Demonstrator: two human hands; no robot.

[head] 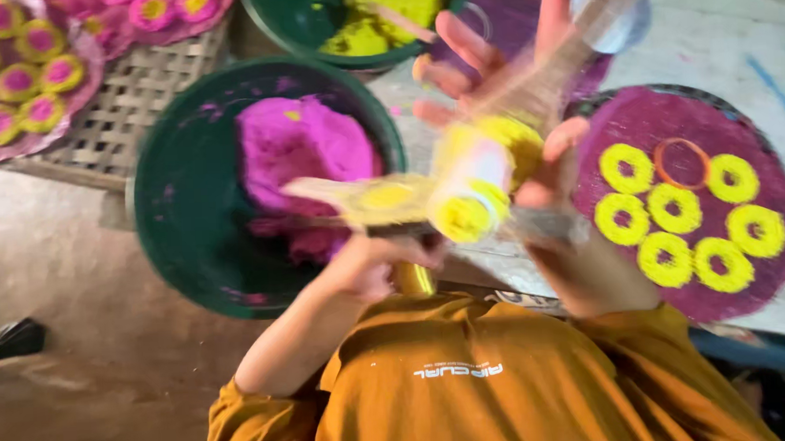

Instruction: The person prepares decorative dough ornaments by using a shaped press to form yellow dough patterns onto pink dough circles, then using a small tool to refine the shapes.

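My left hand [372, 265] grips the handle of a flat wooden spatula [356, 196] smeared with yellow paste, its blade pointing left over the basin. My right hand [501, 83] is wrapped around a white tube-shaped mould [475, 186] whose near end is packed with yellow paste. The spatula blade meets the mould's end in front of my orange shirt [471, 393]. Both are motion-blurred. Below them sits a dark green basin [180, 194] with a heap of magenta paste [297, 150].
A round purple mat [770, 275] on the right carries several yellow rings and one empty orange ring [681, 164]. A second green basin [287, 18] with yellow paste stands at the top. A woven rack [132, 117] at top left bears pink-and-yellow discs.
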